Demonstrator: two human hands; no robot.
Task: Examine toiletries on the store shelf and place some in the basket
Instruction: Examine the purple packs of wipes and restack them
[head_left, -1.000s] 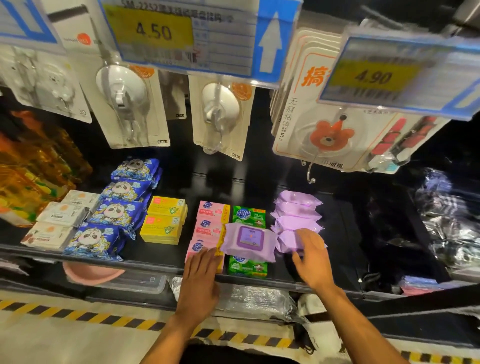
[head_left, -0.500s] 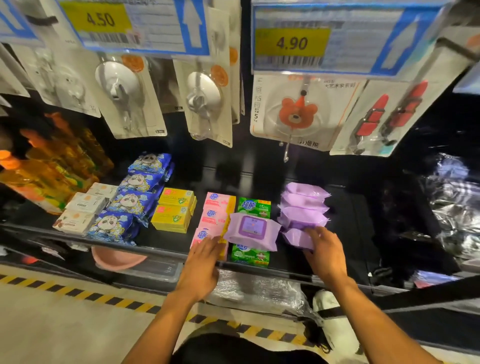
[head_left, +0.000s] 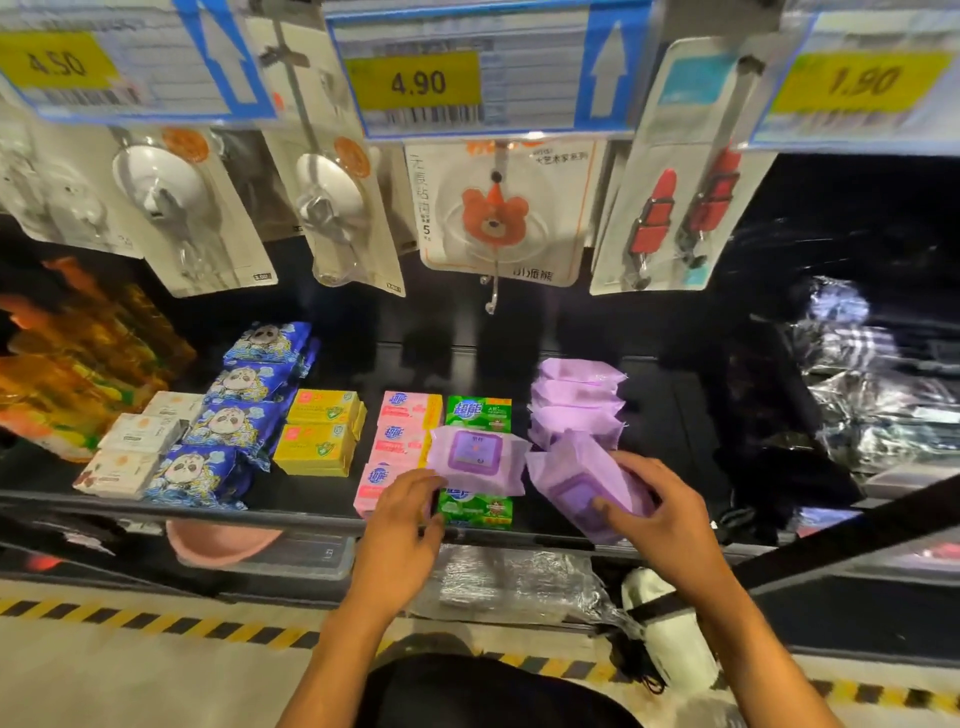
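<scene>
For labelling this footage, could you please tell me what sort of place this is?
Most likely a shop aisle: yellow price tags hang overhead, carded hooks dangle on pegs, and boxed soaps and purple wipes packs lie in rows on a shelf.

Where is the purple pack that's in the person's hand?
Head view, right of centre: the purple pack is held by the right hand at the shelf's front edge, just in front of the purple stack.

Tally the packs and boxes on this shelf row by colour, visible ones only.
Blue packs: 4
White boxes: 3
Yellow boxes: 2
Pink boxes: 3
Green boxes: 2
Purple packs: 5, one gripped in the right hand
Total: 19
</scene>
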